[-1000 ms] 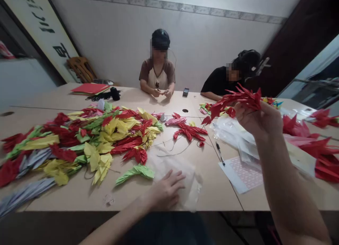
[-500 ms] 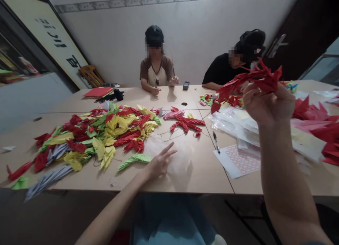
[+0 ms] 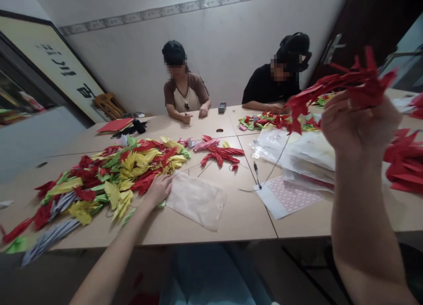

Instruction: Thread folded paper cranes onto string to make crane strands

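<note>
Raised at the right, my right hand [image 3: 360, 122] grips a strand of red folded paper [image 3: 319, 87], its fingers closed round one end. A thin dark string [image 3: 279, 162] hangs from the strand down to the table. My left hand [image 3: 159, 189] lies low over the near edge of the colourful folded-paper pile [image 3: 112, 173], fingers stretched out. Its fingertips are beside a clear plastic bag [image 3: 198, 201] lying flat. Under that hand, a green folded-paper bundle [image 3: 128, 216] is mostly covered. Another red paper bundle [image 3: 222, 155] rests beyond the bag.
A printed label sheet [image 3: 291, 199] and a pen [image 3: 257, 174] lie right of the table seam, below stacked plastic bags [image 3: 307, 155]. More red paper [image 3: 405, 164] sits far right. Two people [image 3: 185, 91] sit opposite, near a small dark box [image 3: 222, 108].
My left hand has moved left from over the plastic bag to the pile's edge, uncovering the bag. My right hand has shifted right with the red strand; its string now shows. The view has tilted.
</note>
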